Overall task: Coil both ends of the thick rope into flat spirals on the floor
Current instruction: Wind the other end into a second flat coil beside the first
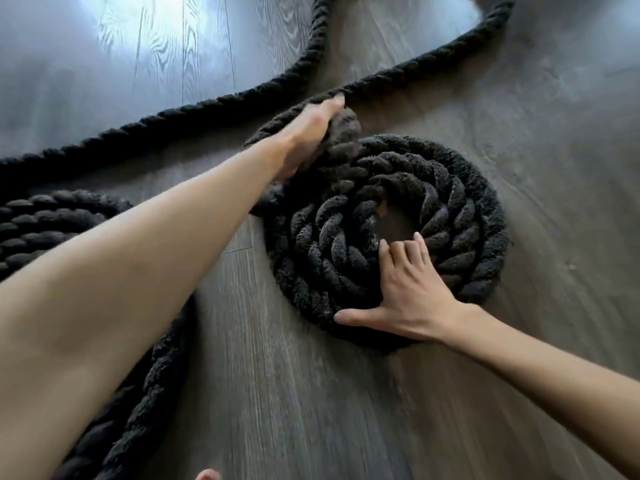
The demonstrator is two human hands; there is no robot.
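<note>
Here the left hand (pixel 308 133) curls round the thick black rope (pixel 415 77) where it feeds the spiral (pixel 467 209) on the wood floor (pixel 311 410). The right hand (pixel 414 292) lies flat, fingers spread, pressing the near turns. A second coil (pixel 41 216) sits far left.

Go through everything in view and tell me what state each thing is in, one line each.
Rope spiral: lying flat on the floor, several turns wound, gap at its centre.
Loose rope: uncoiled, trailing away across the floor.
Second coil: flat at the left edge, partly out of view.
Left hand: grips the loose rope where it meets the spiral.
Right hand: spread, pressing on the spiral.
</note>
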